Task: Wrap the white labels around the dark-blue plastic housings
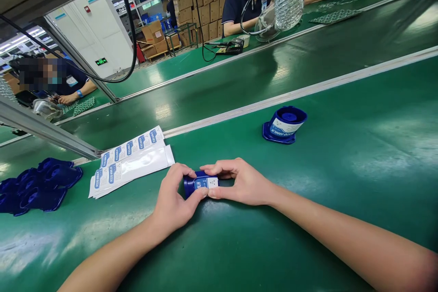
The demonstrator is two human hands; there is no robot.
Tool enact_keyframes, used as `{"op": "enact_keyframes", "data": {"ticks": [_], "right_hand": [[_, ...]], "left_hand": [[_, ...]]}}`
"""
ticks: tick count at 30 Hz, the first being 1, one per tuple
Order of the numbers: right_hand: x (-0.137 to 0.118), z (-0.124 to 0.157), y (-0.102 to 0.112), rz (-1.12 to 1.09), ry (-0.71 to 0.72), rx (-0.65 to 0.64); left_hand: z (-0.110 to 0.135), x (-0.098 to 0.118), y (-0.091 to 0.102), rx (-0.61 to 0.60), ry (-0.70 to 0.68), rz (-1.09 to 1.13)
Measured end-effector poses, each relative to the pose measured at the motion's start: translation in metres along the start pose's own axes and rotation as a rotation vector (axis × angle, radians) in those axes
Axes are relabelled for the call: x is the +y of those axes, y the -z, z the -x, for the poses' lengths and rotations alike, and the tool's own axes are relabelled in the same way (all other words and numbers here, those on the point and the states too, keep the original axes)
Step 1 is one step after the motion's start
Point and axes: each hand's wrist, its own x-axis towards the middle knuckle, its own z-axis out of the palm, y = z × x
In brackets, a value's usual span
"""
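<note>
Between my hands, low over the green worktop, a dark blue plastic cup-shaped part [189,187] lies on its side. My left hand [176,198] grips its left end, thumb on the blue and white label [201,183] at the front. From the right, my right hand [239,181] pinches the same part, with its thumb by the label's white end. The far side of the part is hidden behind my fingers. A similar labelled blue part [286,123] stands on its flange farther right. Left of my hands are sheets of printed labels [133,157].
Several blue plastic parts [37,187] are grouped at the left on the green worktop [325,182]. A pale rail [239,109] separates it from the conveyor belt [212,82]. A metal post [48,127] slants at left. Co-workers sit across the line; a black cable [132,32] hangs above.
</note>
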Motion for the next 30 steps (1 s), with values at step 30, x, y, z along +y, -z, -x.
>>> {"op": "enact_keyframes", "data": {"ticks": [30], "right_hand": [[0.003,-0.022,-0.006,-0.069,-0.067,0.168]], "left_hand": [[-0.027,0.014,-0.009,0.011,0.222,-0.046]]}}
